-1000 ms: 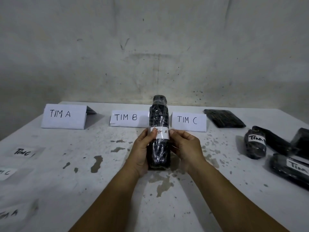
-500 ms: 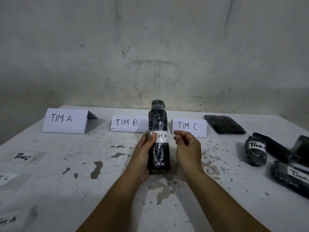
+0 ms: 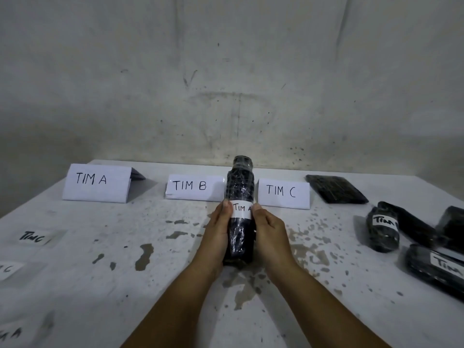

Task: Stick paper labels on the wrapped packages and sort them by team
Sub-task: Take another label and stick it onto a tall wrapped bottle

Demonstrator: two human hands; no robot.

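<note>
Back onto the upright wrapped bottle (image 3: pixel 239 209) the right hand (image 3: pixel 270 229) is brought; both it and the left hand (image 3: pixel 218 231) are clasped around it, TIM A sign (image 3: pixel 96 183) lying far left

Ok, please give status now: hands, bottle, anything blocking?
Left hand and right hand grip bottle, thumbs on TIM A label. Bottle upright on table. Nothing blocks TIM A sign.

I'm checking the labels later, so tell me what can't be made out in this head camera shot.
- Held bottle-shaped package: its label reads TIM A; the label's ends are covered by the left hand and right hand.
- Right packages' labels: team letter blurred or cut off by the frame edge.
- Loose label, lower left: cut off by the frame edge.
</note>
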